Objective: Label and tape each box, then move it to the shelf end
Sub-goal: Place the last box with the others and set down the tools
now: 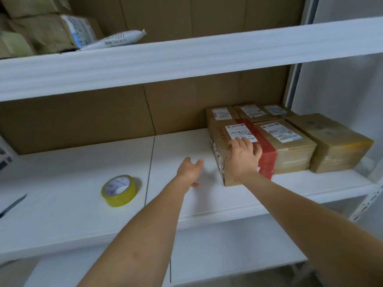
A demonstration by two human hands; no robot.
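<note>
White metal shelving [186,59] backed with brown cardboard; the working surface is the middle shelf [83,204], its white board split by a seam left of centre.

Task object: box with a red band [238,141], sitting at the right part of the shelf, touching the neighbouring labelled box [290,146] on its right. More boxes stand behind and further right, up to the end post. Its white shipping label [240,131] is on the top face; print is too small to read.

Right hand [243,157]: laid over the box's near top edge, fingers spread and fairly straight, tips on the label's lower edge. Pressing, not gripping. Left hand [189,169]: above the bare shelf just left of the box, fingers loosely apart, holding nothing, not touching the box.

Judgement: the box seems to be in its final push against the row. To do this well, keep the palm flat and low, slide rather than lift, bring the left hand to the box's left face to square it, and avoid scuffing the label.

Yellow tape roll [119,190] lies well left, on its side. A dark blade-like item [12,205] at the far left edge; identity unclear.

Writing: a white pouch [116,39] on the upper shelf shows digits that look like "217"; nothing else is legible.
</note>
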